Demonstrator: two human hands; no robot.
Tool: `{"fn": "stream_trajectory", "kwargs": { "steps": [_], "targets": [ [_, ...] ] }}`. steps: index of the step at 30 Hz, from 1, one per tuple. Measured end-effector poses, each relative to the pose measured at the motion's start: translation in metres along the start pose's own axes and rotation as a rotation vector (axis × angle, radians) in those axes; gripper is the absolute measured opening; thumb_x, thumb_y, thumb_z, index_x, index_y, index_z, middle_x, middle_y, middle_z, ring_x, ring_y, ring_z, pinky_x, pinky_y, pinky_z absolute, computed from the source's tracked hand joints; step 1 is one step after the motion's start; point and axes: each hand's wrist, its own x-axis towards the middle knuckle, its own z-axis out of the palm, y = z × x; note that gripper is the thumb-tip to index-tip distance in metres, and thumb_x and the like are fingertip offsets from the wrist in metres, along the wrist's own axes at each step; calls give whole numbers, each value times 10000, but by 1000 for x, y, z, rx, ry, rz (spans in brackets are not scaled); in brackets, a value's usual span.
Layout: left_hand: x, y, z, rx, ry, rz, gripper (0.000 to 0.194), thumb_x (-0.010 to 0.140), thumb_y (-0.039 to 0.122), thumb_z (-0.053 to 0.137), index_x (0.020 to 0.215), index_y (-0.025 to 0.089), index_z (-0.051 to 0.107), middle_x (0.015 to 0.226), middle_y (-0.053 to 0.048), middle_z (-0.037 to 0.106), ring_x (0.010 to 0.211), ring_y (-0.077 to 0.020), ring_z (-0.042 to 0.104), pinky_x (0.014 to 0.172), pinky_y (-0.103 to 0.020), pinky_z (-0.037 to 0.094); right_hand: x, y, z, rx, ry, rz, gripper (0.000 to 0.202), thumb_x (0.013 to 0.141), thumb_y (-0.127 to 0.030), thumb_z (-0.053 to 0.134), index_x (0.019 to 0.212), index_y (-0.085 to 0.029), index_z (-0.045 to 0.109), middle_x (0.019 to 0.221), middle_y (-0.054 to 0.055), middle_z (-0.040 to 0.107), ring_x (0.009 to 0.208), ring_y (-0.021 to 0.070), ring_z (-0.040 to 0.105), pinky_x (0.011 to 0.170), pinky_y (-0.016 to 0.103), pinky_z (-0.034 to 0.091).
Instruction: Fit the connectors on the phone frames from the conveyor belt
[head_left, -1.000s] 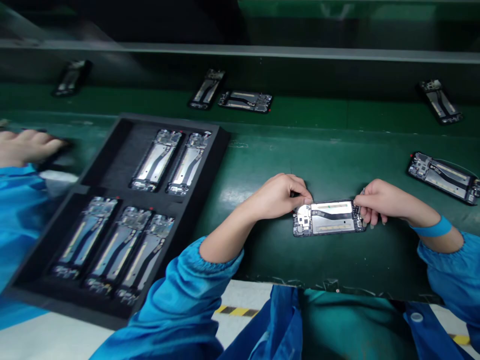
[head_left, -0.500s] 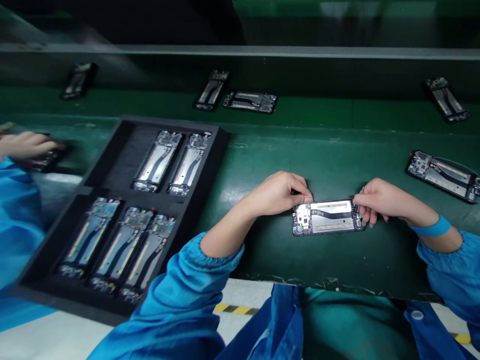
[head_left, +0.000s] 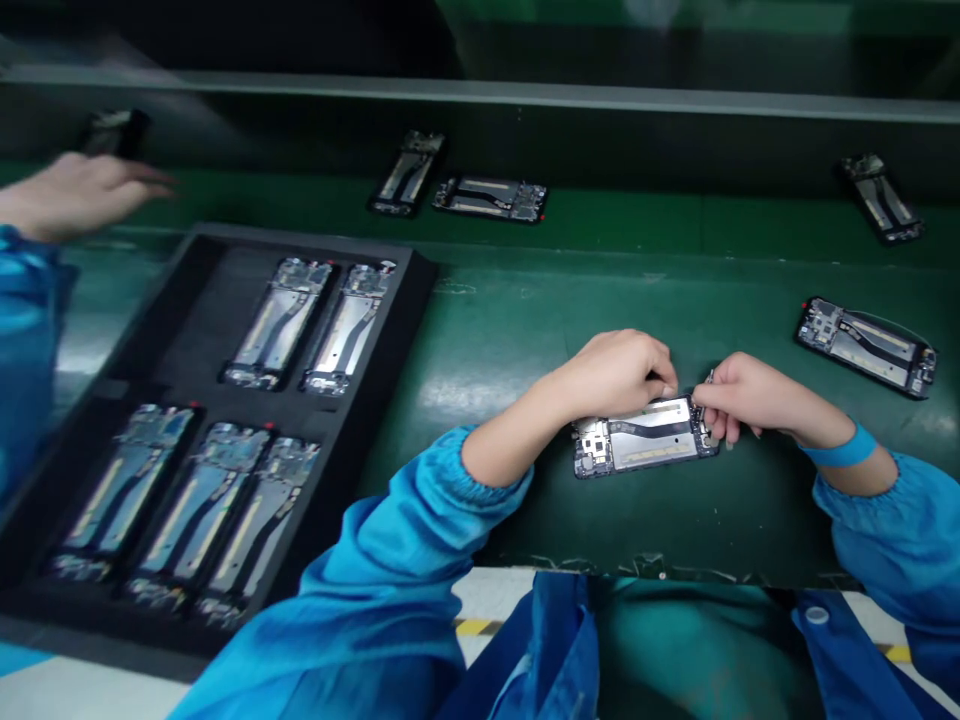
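Note:
An opened phone (head_left: 651,440) lies flat on the green bench, its circuit board at the left and a dark ribbon cable across its silver middle. My left hand (head_left: 621,375) is closed in a pinch over its upper edge, right of centre; what the fingertips hold is hidden. At the phone's right end, my right hand (head_left: 739,395) is closed, thumb and forefinger pressed together near the upper right corner. A small thin metallic tip shows above those fingers, too small to name.
A black foam tray (head_left: 416,300) to the left holds several opened phones. Another phone (head_left: 866,345) lies at the right, and a few more (head_left: 491,198) lie along the back strip. A co-worker's hand (head_left: 82,195) reaches in at the far left.
My left hand has slid right along the phone's upper edge, closer to my right hand. The co-worker's hand has moved from a phone beside the tray toward the back strip.

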Motion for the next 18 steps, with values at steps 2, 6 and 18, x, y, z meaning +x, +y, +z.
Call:
{"fn": "stream_trajectory", "kwargs": {
  "steps": [2, 6, 18],
  "targets": [
    [15, 5, 3, 12, -5, 5, 220, 830, 116, 640, 858, 259, 805, 936, 17, 775, 892, -193, 689, 696, -300, 424, -1, -1, 1, 6, 1, -2, 319, 852, -205, 562, 562, -135, 674, 586, 98, 728, 451, 138, 671, 285, 151, 336],
    [20, 6, 3, -45, -1, -33, 206, 837, 136, 639, 871, 248, 809, 923, 10, 788, 840, -183, 695, 686, -291, 434, -1, -4, 2, 20, 20, 6, 323, 851, -195, 561, 544, -142, 649, 574, 82, 721, 416, 117, 641, 281, 150, 344],
    [-35, -27, -22, -278, -109, -102, 139, 866, 214, 671, 856, 211, 809, 874, -2, 774, 766, -125, 681, 687, -221, 469, 1, 2, 0, 19, -20, -40, 287, 806, -219, 541, 569, -145, 685, 559, 77, 711, 433, 126, 651, 306, 151, 384]
  ]
}}
